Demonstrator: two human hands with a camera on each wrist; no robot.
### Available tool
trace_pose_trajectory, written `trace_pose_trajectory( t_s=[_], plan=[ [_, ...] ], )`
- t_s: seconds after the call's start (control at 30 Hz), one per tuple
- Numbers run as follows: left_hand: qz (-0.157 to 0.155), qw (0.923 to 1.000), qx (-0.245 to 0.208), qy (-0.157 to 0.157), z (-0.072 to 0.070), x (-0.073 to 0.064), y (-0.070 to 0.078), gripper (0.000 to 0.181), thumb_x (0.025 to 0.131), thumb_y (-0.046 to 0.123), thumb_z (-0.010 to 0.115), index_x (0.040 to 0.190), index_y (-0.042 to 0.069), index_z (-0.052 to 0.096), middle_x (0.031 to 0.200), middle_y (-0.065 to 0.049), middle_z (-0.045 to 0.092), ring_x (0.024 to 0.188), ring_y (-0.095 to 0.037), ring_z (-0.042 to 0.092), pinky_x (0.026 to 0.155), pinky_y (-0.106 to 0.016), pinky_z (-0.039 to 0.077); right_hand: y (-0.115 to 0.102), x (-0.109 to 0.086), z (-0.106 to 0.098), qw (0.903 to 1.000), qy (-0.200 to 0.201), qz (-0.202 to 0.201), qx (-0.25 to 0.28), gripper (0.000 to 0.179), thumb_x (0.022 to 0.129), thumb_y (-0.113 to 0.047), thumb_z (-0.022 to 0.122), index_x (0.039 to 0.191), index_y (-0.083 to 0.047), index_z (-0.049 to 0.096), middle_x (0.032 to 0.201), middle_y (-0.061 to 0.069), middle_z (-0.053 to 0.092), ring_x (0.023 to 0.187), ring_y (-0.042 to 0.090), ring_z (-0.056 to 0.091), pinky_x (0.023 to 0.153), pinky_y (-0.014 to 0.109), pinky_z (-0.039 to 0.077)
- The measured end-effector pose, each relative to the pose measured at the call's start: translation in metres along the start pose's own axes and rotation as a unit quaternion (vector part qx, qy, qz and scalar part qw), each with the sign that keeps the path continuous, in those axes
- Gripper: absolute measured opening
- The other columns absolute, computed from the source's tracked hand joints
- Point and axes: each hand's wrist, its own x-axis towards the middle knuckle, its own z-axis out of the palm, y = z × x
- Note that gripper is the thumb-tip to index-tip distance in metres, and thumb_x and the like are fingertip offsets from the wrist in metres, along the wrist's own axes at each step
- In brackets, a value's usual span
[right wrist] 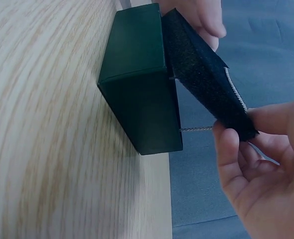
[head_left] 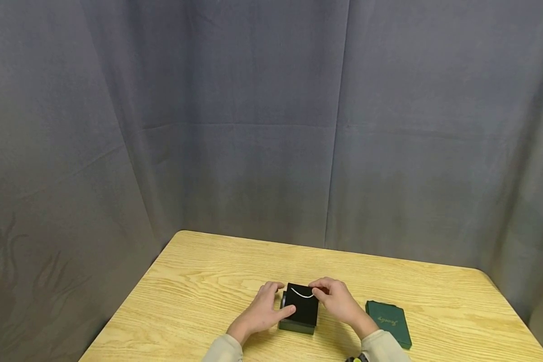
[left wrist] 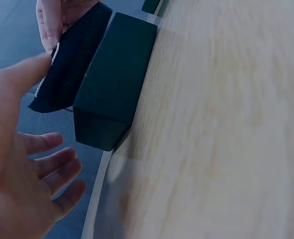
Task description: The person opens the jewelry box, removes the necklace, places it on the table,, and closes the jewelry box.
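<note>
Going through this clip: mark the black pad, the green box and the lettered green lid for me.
Black pad (head_left: 303, 308): head view, middle of its top face.
Green box (left wrist: 117, 69): left wrist view, middle of its long side wall.
Lettered green lid (head_left: 389, 324): head view, middle of its flat face.

In the head view, soft, diffuse light warms the desk (head_left: 199, 281), while the grey curtain (head_left: 262, 151) is dimmer, darkening in its folds. Shadows by the green box (head_left: 296, 328) have blurred edges; the black insert (head_left: 300, 311) loses nearly all detail. Both wrist views look hazy and blue-tinted, with pale, softly focused wood grain.
</note>
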Motion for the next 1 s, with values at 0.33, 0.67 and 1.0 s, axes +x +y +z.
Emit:
trace_pose_trajectory(
  t_s=[0.33, 0.67, 1.0],
  plan=[
    [0.013, 0.9994, 0.006, 0.031, -0.0004, 0.0001, -0.0004, 0.038, 0.09, 0.049, 0.058, 0.108, 0.017, 0.053, 0.124, -0.001, 0.043, 0.116, -0.023, 0.04, 0.091, -0.045, 0.04, -0.0028, 0.0002, 0.0006, 0.9999, 0.005, 0.004, 0.008, 0.016, 0.094, -0.008, 0.057, 0.104, -0.002, 0.068, 0.084, 0.002, 0.057, 0.066, 0.015, 0.049, 0.055, 0.026, 0.043],
    [0.046, 0.9976, 0.032, 0.039, -0.003, 0.001, 0.0018, 0.032, 0.09, 0.046, 0.059, 0.098, 0.015, 0.057, 0.096, 0.003, 0.048, 0.087, -0.012, 0.043, 0.074, -0.029, 0.041, -0.0037, 0.0017, 0.0024, 0.9999, 0.012, -0.006, 0.005, 0.015, 0.093, -0.006, 0.057, 0.103, -0.002, 0.068, 0.088, 0.003, 0.06, 0.068, 0.013, 0.051, 0.056, 0.025, 0.045],
    [0.05, 0.9972, -0.054, 0.015, -0.0058, 0.0034, 0.0083, 0.025, 0.091, 0.036, 0.063, 0.101, 0.013, 0.061, 0.08, 0.009, 0.056, 0.069, -0.006, 0.05, 0.063, -0.023, 0.043, -0.0094, 0.0006, 0.0021, 0.9996, 0.015, 0.009, 0.022, 0.011, 0.094, -0.007, 0.057, 0.102, -0.004, 0.064, 0.083, 0.002, 0.059, 0.067, 0.015, 0.05, 0.056, 0.025, 0.043]
  ],
)
